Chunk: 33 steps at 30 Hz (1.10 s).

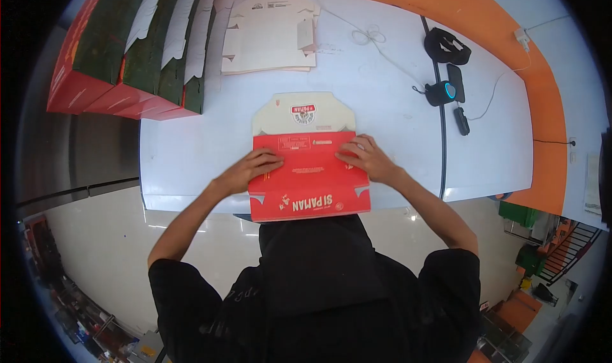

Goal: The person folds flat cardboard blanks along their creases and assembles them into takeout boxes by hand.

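In front of me, near the table's front edge, lies a red cardboard box (308, 160) printed "SI PAMAN", partly folded. A cream flap (274, 115) with a round logo stretches away from its far side. My left hand (255, 166) is on the box's left side, fingers bent over its top face. On the opposite side my right hand (366, 157) grips the edge near the far corner, fingers curled onto the red face. Both thumbs are hard to make out.
Flat cream box blanks (268, 34) lie stacked at the back. Red and green cartons (137, 76) stand upright in a row at the left. To the right are a black cylindrical device (438, 94), a phone (456, 82), a black strap (446, 46) and a white cable (368, 35).
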Available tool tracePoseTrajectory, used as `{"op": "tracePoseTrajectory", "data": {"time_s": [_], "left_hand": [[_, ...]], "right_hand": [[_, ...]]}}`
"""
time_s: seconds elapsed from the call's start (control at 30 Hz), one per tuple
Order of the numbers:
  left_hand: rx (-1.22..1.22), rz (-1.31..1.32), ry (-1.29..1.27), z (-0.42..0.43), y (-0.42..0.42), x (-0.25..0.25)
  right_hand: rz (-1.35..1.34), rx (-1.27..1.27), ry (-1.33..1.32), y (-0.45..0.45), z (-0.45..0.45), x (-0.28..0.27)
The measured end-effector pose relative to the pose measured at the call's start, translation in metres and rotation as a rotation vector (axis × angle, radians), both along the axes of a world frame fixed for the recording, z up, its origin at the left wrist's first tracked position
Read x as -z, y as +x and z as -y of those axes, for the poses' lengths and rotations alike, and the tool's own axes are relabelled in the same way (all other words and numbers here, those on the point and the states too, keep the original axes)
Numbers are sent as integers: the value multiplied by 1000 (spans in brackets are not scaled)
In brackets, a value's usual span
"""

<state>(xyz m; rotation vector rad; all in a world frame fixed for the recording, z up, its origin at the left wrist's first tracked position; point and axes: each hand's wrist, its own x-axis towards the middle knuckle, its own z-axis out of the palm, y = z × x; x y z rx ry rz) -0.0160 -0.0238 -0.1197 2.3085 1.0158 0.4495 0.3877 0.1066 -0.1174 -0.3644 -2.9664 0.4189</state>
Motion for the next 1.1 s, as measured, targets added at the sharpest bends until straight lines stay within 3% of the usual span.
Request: {"op": "tracePoseTrajectory", "data": {"time_s": [0.13,0.23,0.3,0.33,0.37,0.4,0.6,0.7,0.8,0.87,0.9,1.1], "left_hand": [[-36,31,-187,23,9,20],[-106,319,-289,14,-1,25],[-236,372,-529,4,-8,45],[-299,397,-649,-4,-1,28],[-650,459,-947,-10,11,11],[-699,496,-992,-17,14,6],[-853,514,-1126,-42,19,4],[-826,477,-1150,-40,18,-8],[-649,428,-903,-26,8,0],[-399,442,-737,-18,-4,-15],[-279,445,-662,-13,-8,-27],[-93,420,-303,-19,-9,-153]], "right_hand": [[14,39,-284,5,21,20],[-137,215,-500,5,24,22],[-162,384,-648,1,22,35],[-167,510,-751,-7,21,24],[-171,637,-852,-16,19,14],[-173,764,-953,-26,18,8],[-102,943,-953,-43,11,-1],[-76,929,-972,-43,10,-11],[-155,801,-911,-28,17,1],[-168,684,-845,-11,14,-3],[-131,627,-824,-4,12,-20],[-101,351,-631,-12,6,-154]]}}
